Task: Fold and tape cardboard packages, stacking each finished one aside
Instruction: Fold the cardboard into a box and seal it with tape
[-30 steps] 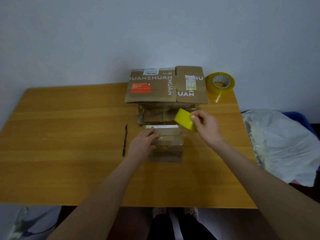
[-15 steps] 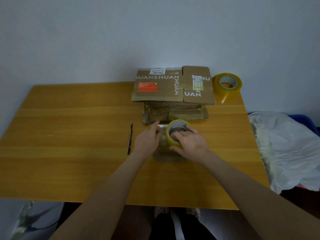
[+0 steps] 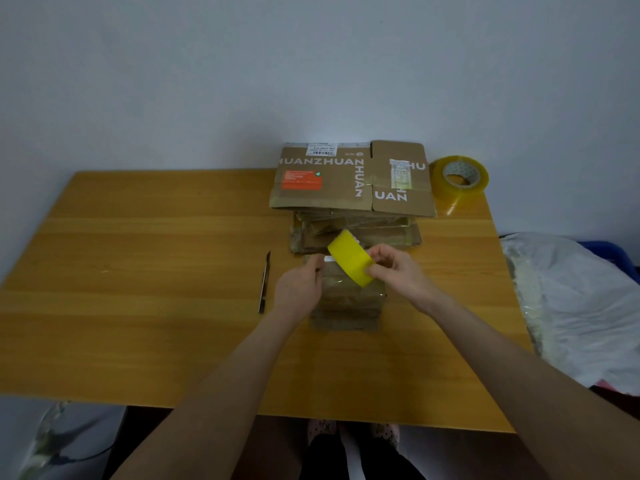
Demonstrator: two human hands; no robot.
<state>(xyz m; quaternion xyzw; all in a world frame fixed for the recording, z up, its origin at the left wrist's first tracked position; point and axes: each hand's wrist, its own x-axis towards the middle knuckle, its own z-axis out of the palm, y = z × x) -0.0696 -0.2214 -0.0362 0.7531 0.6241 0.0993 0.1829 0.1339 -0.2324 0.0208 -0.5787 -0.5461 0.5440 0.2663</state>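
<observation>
The pkg [image 3: 348, 301] is a small folded brown cardboard block, glossy w/ clear tape across its top and a white strip at the far edge. It lies flat on the table [image 3: 138, 271], mid-table right in front of me. My right hand [image 3: 398, 271] grips a yellow tape roll [image 3: 348, 256], fingers and thumb clamped on its rim, holding it tilted over the pkg's far end. My left hand [image 3: 299, 289] rests on the pkg's left side, fingertips up by the white strip; can't tell if they pinch the tape end or just press. Just behind is a stack [image 3: 381, 233] of taped cardboard, topped by a flattened box [image 3: 329, 199] printed "HUANZHUAN" in white, w/ an orange label and a white barcode sticker, text too small to read. A second roll [image 3: 459, 174] sits at the table's far right corner. A dark cutter [image 3: 265, 282] lies left of my left hand. A white plastic bag [image 3: 581, 306] sits off the table's right edge.
</observation>
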